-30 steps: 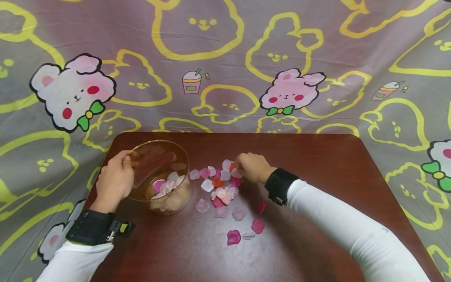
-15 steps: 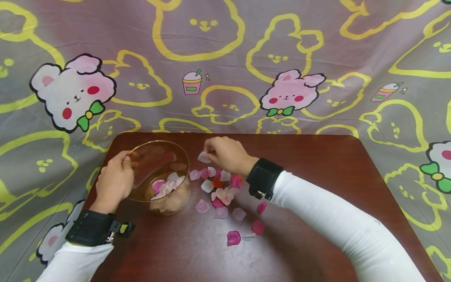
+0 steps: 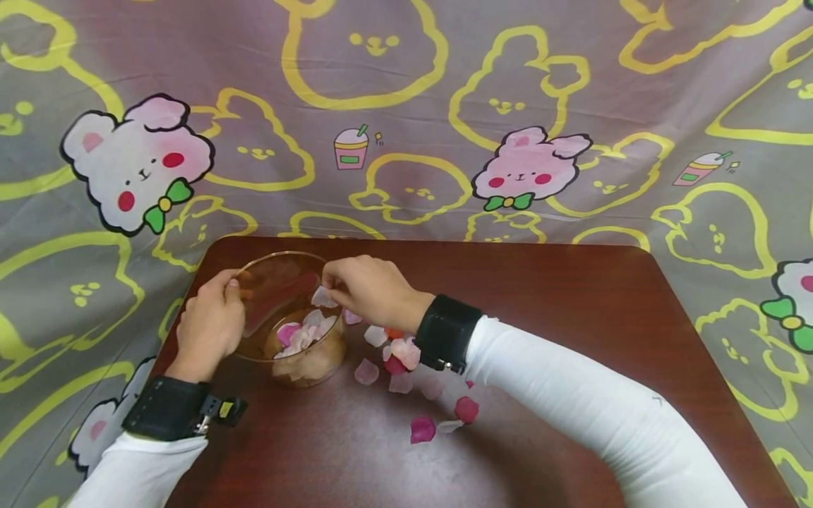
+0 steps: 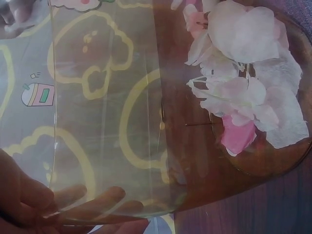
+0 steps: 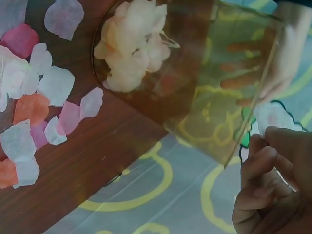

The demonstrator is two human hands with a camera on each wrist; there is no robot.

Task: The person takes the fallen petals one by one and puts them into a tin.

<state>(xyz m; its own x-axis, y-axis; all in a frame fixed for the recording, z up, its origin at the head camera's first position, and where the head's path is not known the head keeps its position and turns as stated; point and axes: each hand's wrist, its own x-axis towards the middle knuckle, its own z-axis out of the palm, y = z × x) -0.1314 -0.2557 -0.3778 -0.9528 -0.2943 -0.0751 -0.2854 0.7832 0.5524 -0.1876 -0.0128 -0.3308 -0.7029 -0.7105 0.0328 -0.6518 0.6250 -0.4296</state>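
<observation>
Cloth (image 3: 406, 106) printed with yellow bear outlines and pink bunnies hangs behind and drapes around the dark wooden table (image 3: 571, 317) that we work at. At the left our left hand (image 3: 209, 328) grips the wall of the clear glass bowl (image 3: 288, 314), thumb at the near rim and fingers curled round the outside; the left wrist view shows those fingers (image 4: 105, 197) through the glass. The bowl stands near the table's left rear corner and already holds a small heap of white and pink petals (image 3: 301, 335), seen close in the left wrist view as pale petals (image 4: 243, 92) lying on its bottom. Just right of that, our right hand (image 3: 371, 289) hovers over the bowl's right rim, fingertips pinching one whitish petal (image 3: 322, 298) above the opening; the right wrist view shows the same petal (image 5: 273, 117) held at the fingertips beside the glass edge. Farther right, on the bare wood just beside the bowl, loose petals (image 3: 400, 353) lie scattered in white, pink, orange and deep rose, partly hidden under our right wrist and its black strap (image 3: 444, 331). A few darker pink ones (image 3: 422, 428) lie apart, nearer to us.
</observation>
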